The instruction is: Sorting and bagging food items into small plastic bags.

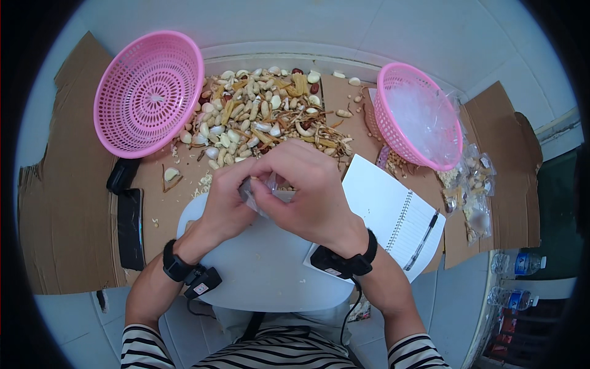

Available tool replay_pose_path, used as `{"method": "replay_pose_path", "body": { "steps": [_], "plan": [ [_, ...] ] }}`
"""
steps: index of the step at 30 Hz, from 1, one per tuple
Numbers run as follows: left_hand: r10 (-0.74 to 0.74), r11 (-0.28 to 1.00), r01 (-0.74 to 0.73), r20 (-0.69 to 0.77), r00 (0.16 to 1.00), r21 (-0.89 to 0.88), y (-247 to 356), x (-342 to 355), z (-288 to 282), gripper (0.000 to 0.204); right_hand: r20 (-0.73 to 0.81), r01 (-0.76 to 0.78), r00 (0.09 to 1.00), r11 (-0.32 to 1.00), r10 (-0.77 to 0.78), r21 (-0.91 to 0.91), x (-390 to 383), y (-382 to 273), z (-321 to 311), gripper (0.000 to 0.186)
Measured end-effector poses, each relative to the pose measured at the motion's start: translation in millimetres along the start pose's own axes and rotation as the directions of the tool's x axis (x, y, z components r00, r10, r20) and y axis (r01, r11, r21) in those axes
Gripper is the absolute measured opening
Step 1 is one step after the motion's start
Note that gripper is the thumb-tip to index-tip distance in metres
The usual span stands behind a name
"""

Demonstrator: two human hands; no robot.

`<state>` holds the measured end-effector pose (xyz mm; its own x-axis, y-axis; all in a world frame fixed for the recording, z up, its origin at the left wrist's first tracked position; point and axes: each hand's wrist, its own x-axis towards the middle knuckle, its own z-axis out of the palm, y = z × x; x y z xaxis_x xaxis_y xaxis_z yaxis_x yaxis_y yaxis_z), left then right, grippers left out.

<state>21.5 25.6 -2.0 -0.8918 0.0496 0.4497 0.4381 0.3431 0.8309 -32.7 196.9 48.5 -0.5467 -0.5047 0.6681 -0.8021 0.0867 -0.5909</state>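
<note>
Both hands meet over the near end of a white board [258, 270], in front of the heap. My left hand [228, 200] is closed round a small clear plastic bag [266, 200]. Close against it, the thumb and fingers of my right hand [307, 190] are pinched together at the bag's upper part; what else they may hold is hidden. Just beyond lies a mixed heap of peanuts [249, 114], with garlic cloves [212, 152], dried red dates [314, 88] and thin brown dried roots [295, 117] among them.
A pink basket [101, 117] leans at back left; another pink basket [382, 117] at back right holds clear plastic bags [421, 120]. Filled bags [476, 184] lie beyond an open notebook [375, 197] with a pen [423, 238]. A dark phone [130, 227] lies left.
</note>
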Motion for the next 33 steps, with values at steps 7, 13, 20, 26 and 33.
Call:
{"method": "replay_pose_path", "body": {
  "steps": [7,13,20,26,33],
  "plan": [
    [-0.108,0.994,0.108,-0.01,0.994,-0.011,-0.5,-2.1,-2.7,0.01,-0.147,-0.128,0.983,0.984,0.109,-0.126,0.7,0.5,-8.9,0.016],
    [-0.147,0.989,0.147,-0.015,0.989,-0.023,3.1,-2.4,-5.5,0.012,-0.062,-0.239,0.97,0.964,0.233,-0.118,-1.7,3.5,-5.3,0.013],
    [-0.173,0.985,0.172,-0.026,0.985,-0.023,2.9,-2.2,-5.8,0.011,-0.07,-0.204,0.978,0.971,0.197,-0.123,-1.6,3.4,-5.5,0.014],
    [-0.19,0.977,0.188,-0.006,0.982,-0.097,1.0,-1.7,-2.4,0.008,-0.06,-0.178,0.983,0.974,0.171,-0.14,-2.4,1.8,-3.0,0.016],
    [-0.137,0.99,0.138,0.037,0.99,-0.014,-9.3,-5.4,-0.7,0.014,-0.003,-0.145,0.989,0.977,0.146,-0.159,-4.8,3.5,-0.9,0.015]
  ]
}}
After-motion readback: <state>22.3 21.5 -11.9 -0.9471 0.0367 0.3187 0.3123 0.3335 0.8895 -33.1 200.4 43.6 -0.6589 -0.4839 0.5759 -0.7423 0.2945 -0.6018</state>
